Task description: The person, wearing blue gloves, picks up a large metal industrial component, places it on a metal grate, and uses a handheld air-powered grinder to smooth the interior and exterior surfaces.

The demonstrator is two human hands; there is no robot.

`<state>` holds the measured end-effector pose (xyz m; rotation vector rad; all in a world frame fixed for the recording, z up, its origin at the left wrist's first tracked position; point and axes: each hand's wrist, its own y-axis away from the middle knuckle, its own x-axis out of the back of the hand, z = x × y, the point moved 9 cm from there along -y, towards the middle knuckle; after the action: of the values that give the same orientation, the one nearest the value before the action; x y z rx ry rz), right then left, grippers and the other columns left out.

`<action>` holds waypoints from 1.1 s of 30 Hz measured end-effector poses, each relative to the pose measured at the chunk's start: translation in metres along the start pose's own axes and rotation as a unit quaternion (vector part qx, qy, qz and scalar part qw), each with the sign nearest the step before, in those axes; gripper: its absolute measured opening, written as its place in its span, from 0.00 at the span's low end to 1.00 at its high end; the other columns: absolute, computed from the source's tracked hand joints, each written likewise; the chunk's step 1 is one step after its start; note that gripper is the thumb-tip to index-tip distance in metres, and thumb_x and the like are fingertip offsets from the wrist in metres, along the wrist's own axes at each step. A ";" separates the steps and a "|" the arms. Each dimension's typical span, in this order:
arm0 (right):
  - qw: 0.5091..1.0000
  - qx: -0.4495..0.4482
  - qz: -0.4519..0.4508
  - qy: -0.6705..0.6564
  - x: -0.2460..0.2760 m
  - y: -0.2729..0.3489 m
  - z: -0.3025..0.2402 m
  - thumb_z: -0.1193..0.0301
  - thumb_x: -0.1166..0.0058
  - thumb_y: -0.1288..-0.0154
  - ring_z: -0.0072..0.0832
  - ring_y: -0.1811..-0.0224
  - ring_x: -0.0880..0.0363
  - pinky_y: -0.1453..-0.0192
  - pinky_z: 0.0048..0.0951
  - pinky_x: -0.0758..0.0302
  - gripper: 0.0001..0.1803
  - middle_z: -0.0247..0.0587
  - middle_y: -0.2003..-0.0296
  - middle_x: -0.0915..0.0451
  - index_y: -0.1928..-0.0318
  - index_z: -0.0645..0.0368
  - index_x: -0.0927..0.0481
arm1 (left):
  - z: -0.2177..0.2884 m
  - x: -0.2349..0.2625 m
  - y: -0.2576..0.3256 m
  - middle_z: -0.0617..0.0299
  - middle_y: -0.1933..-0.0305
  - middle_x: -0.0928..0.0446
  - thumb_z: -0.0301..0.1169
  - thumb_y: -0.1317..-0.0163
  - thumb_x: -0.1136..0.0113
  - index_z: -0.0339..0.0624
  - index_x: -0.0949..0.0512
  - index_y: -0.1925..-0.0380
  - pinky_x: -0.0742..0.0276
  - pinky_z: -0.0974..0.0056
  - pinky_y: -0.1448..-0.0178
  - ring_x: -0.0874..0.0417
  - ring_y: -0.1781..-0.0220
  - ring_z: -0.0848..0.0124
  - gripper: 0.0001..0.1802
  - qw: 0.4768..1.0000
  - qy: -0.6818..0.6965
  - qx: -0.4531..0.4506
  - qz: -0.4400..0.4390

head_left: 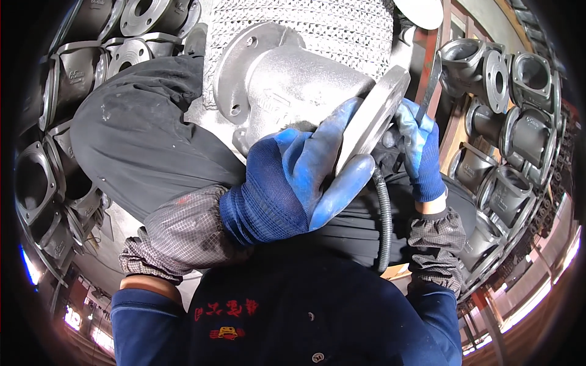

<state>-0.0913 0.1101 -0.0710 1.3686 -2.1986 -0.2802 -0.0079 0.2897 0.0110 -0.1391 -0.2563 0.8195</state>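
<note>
A silver-grey cast-metal valve body with round bolt-holed flanges lies tilted in front of me. My left hand, in a blue coated glove, is closed around the near-right flange, with its thumb along the lower edge. On the other side of that flange, my right hand, also gloved in blue, grips a narrow flat file. The file points up and away from me, and its lower end is hidden in the fingers. I cannot tell whether it touches the flange.
A pale textured pad lies beneath the valve body. Grey castings are stacked on the left and on the right. A ribbed grey hose hangs by my right leg. A rusty red bar stands beyond my right hand.
</note>
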 end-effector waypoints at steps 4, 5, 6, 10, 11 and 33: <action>1.000 -0.026 -0.001 -0.002 0.001 0.000 0.003 0.61 0.57 0.31 0.22 0.61 0.26 0.55 0.24 0.29 0.21 0.38 0.62 0.21 0.52 0.68 0.25 | 0.009 -0.001 -0.003 0.52 0.71 0.26 0.24 0.48 0.41 0.34 0.34 0.46 0.25 0.61 0.73 0.21 0.75 0.58 0.27 0.996 -0.057 -0.044 -0.058; 1.000 -0.004 -0.004 0.015 0.002 -0.001 -0.001 0.60 0.57 0.31 0.21 0.61 0.26 0.56 0.23 0.29 0.21 0.38 0.62 0.21 0.52 0.68 0.25 | 0.014 -0.002 -0.002 0.47 0.62 0.27 0.23 0.48 0.41 0.35 0.33 0.46 0.23 0.59 0.68 0.20 0.70 0.55 0.26 0.989 -0.085 -0.060 -0.104; 0.999 0.020 -0.008 0.032 0.001 -0.001 -0.005 0.60 0.56 0.31 0.21 0.60 0.26 0.56 0.23 0.29 0.22 0.38 0.62 0.22 0.52 0.68 0.25 | 0.018 -0.003 0.000 0.42 0.53 0.28 0.21 0.48 0.41 0.36 0.33 0.46 0.21 0.57 0.64 0.19 0.64 0.52 0.26 0.980 -0.110 -0.078 -0.147; 1.000 0.010 0.012 0.012 0.004 0.000 -0.006 0.59 0.55 0.33 0.19 0.60 0.25 0.57 0.21 0.28 0.22 0.38 0.63 0.21 0.51 0.67 0.25 | 0.030 -0.003 -0.001 0.45 0.55 0.27 0.21 0.54 0.38 0.40 0.27 0.52 0.21 0.59 0.69 0.19 0.66 0.54 0.24 0.948 -0.237 -0.186 -0.108; 0.996 -0.073 -0.010 -0.049 0.004 0.001 0.001 0.58 0.54 0.34 0.19 0.64 0.25 0.63 0.17 0.29 0.24 0.39 0.61 0.21 0.49 0.66 0.27 | 0.035 0.000 -0.003 0.46 0.54 0.28 0.22 0.54 0.37 0.40 0.27 0.53 0.21 0.59 0.69 0.19 0.66 0.54 0.24 0.946 -0.240 -0.201 -0.085; 0.771 0.304 0.002 0.560 0.017 0.062 -0.158 0.71 0.46 0.43 0.39 0.70 0.21 0.66 0.33 0.25 0.11 0.45 0.71 0.20 0.59 0.52 0.19 | -0.027 0.014 -0.054 0.62 0.82 0.26 0.38 0.40 0.45 0.32 0.24 0.67 0.29 0.72 0.76 0.25 0.81 0.79 0.16 0.985 -0.100 0.129 -0.052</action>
<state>-0.0606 0.1399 0.0939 1.2720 -1.2342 1.0884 0.0469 0.2632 -0.0010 0.2007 -0.3412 0.7562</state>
